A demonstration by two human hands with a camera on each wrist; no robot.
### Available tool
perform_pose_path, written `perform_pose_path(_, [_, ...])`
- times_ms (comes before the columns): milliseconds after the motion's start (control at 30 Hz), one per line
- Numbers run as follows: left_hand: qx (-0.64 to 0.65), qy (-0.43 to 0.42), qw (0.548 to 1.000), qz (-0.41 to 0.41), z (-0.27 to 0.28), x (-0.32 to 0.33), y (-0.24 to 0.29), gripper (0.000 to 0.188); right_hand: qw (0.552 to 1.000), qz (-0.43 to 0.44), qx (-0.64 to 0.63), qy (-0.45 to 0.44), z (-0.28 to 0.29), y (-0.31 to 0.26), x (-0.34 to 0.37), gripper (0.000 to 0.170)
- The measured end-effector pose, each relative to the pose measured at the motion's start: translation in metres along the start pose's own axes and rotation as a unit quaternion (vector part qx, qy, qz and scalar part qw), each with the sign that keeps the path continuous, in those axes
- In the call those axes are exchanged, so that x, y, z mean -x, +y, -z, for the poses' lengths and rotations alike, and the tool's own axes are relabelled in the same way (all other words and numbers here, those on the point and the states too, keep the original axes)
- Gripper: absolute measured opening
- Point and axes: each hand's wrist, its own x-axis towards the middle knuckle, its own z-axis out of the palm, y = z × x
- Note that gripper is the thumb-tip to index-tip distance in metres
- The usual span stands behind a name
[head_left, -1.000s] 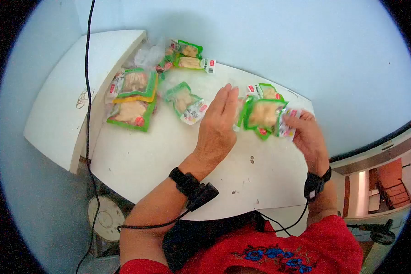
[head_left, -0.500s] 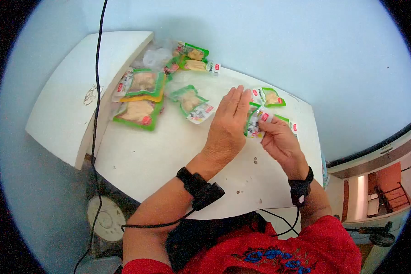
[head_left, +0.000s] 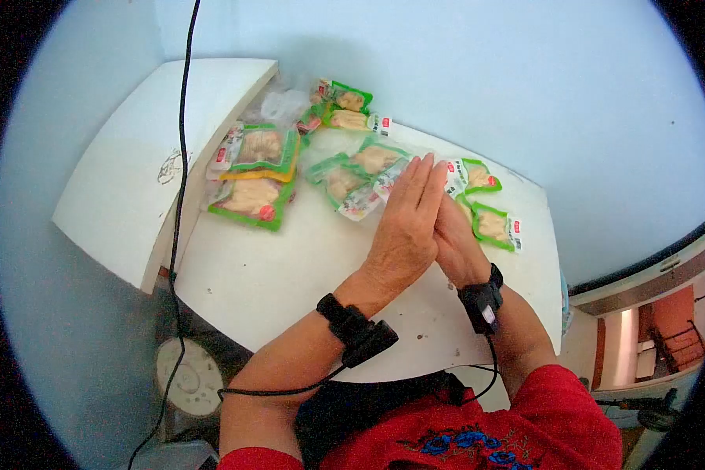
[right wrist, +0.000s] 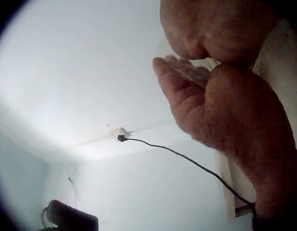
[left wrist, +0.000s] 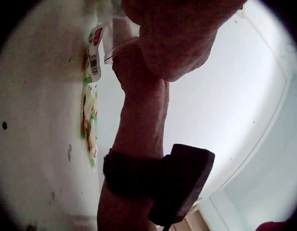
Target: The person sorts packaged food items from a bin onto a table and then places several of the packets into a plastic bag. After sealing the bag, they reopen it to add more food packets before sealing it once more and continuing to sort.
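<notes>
Fingers straight and side by side, my left hand (head_left: 403, 235) stands edge-on over the white table (head_left: 321, 298) in the head view. Close behind it is my right hand (head_left: 456, 243), its fingers mostly hidden by the left; I cannot tell whether they hold anything. Just left of the hands, a green-edged clear food packet (head_left: 376, 159) with pale food inside overlaps a similar packet (head_left: 342, 185). The upper packet's white label end runs up to the left hand. To the right of the hands lie two more packets, one higher (head_left: 479, 175) and one lower (head_left: 493, 225).
At the left, green- and yellow-edged packets (head_left: 251, 200) are stacked against a raised white board (head_left: 125, 164). Several more packets (head_left: 351, 119) and crumpled clear plastic (head_left: 283, 105) lie at the back by the wall. A black cable (head_left: 182, 196) hangs at the left.
My right hand has moved left, from the packets on the right to behind the left hand. A packet now overlaps the one on the left. The left hand keeps its straight pose.
</notes>
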Motion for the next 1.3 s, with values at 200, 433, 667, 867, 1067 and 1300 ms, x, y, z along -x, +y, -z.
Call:
perform_pose_path(200, [0.015, -0.039, 0.999, 0.026, -0.006, 0.007, -0.003, 0.055, 0.972, 0.053, 0.229, 0.001, 0.023, 0.03, -0.006, 0.039])
perform_pose_path(433, [0.022, -0.054, 0.998, 0.01, -0.01, 0.01, -0.007, 0.047, 0.99, 0.085, 0.111, 0.019, 0.023, 0.048, -0.016, 0.028])
perform_pose_path(667, [-0.041, -0.072, 0.996, 0.019, -0.001, 0.004, 0.001, 0.044, 0.967, -0.017, -0.254, -0.016, 0.027, 0.037, -0.026, 0.017])
perform_pose_path(867, [-0.115, -0.048, 0.991, -0.037, -0.001, 0.006, -0.007, 0.042, 0.995, -0.088, 0.001, 0.04, 0.057, 0.022, -0.005, 0.032])
perform_pose_path(1067, [-0.167, -0.03, 0.985, -0.015, 0.004, 0.001, -0.002, 0.038, 0.919, 0.04, 0.329, 0.213, 0.14, -0.02, 0.041, 0.027])
perform_pose_path(1300, [-0.191, -0.049, 0.98, -0.001, 0.004, 0.002, -0.005, 0.014, 0.731, -0.089, 0.656, 0.167, 0.215, -0.003, 0.089, 0.079])
